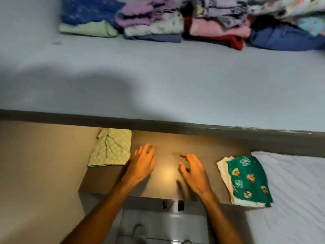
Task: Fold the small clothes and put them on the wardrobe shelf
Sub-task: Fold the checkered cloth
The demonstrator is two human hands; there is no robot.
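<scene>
Folded clothes flank the empty, spread hands on the brown surface [202, 143]: the pale green piece [110, 148] lies just left of the left hand [142, 164], the green printed piece [246, 180] farther right of the right hand [195, 173].

Left hand [143, 163] and right hand [192, 170] reach forward, apparently empty, fingers spread.
</scene>
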